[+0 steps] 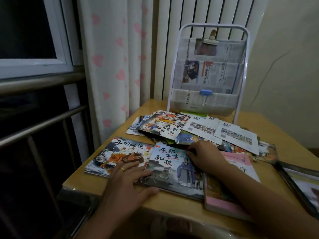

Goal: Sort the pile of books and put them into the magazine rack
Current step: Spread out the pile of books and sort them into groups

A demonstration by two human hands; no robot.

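A loose pile of thin picture books (195, 133) covers the middle of a small wooden table (172, 206). Nearest me lie a book with a robed figure on its cover (169, 171) and, to its left, a book with a red dragon (114, 156). My left hand (127, 181), wearing a ring, lies flat with straight fingers across the seam of these two books. My right hand (205, 156) rests on the robed-figure book's top right part, its fingers curled at the book's upper edge. A white-framed magazine rack (208, 71) stands at the table's back, holding newspapers.
A pink book (227, 195) lies under my right forearm. A dark-framed item (300, 183) sits at the table's right edge. A blue binder clip (205, 94) hangs on the rack's lower pocket. A heart-print curtain (112, 66) and a metal rail (39, 83) are to the left.
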